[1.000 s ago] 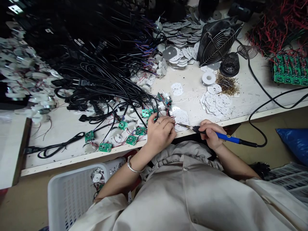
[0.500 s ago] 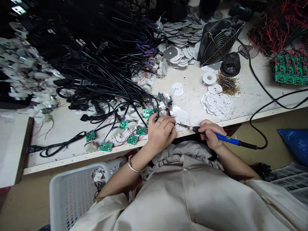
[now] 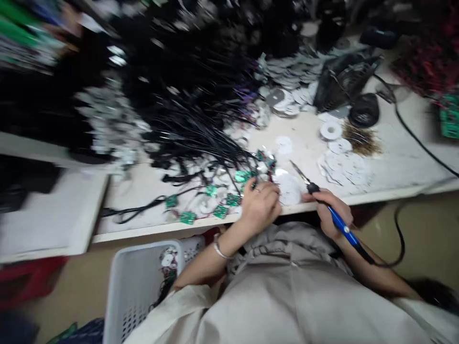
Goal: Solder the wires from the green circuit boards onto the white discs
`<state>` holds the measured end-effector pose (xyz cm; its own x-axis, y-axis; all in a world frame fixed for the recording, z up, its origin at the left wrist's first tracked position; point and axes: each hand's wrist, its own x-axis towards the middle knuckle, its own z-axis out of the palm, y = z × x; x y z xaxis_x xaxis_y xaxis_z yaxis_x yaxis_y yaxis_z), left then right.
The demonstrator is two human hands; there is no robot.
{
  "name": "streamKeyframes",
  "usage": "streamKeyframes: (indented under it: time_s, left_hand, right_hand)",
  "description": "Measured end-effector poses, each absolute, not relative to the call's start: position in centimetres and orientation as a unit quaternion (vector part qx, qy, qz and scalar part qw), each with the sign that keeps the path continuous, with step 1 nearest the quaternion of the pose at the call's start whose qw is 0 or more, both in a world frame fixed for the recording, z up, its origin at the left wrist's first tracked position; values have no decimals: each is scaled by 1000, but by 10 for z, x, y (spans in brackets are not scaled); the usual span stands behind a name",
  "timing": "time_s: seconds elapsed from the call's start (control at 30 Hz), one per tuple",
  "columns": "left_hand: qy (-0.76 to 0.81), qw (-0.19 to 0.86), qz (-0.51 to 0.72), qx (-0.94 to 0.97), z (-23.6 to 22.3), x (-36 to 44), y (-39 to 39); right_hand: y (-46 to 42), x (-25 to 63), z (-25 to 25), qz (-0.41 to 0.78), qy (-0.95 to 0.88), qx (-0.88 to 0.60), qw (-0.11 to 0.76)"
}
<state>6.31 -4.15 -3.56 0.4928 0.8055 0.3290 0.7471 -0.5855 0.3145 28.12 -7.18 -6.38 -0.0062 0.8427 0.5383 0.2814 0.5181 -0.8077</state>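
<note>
The picture is smeared by motion. My right hand (image 3: 332, 210) is closed round a blue-handled soldering iron (image 3: 340, 225) whose metal tip points up and left, lifted off the bench. My left hand (image 3: 260, 203) rests curled at the bench's front edge, fingers pressed together on small wired parts I cannot make out, next to a white disc (image 3: 289, 188). Several small green circuit boards (image 3: 224, 210) with thin wires lie just left of that hand.
A big heap of black power cables (image 3: 186, 110) fills the bench's back left. White discs (image 3: 344, 165), a solder spool (image 3: 330, 130), a black fan (image 3: 340, 79) and a dark pot (image 3: 364, 110) sit at the right. A white plastic basket (image 3: 136, 286) stands below the bench.
The view has swung left and blurred. My right hand has lifted the iron's tip away from the work and tilted it upward. My left hand stays on the small parts.
</note>
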Motion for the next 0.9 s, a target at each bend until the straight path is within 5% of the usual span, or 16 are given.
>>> streamKeyframes:
  time_s: [0.1, 0.27, 0.9]
  left_hand:
    - [454, 64, 204, 865, -38, 64, -47]
    - [477, 54, 215, 850, -47, 61, -47]
    - [381, 74, 232, 892, -47, 51, -47]
  right_hand:
    - [-70, 276, -63, 177, -762, -396, 481]
    - [-62, 270, -79, 76, -809, -350, 466]
    - [-56, 262, -84, 6, -814, -400, 421]
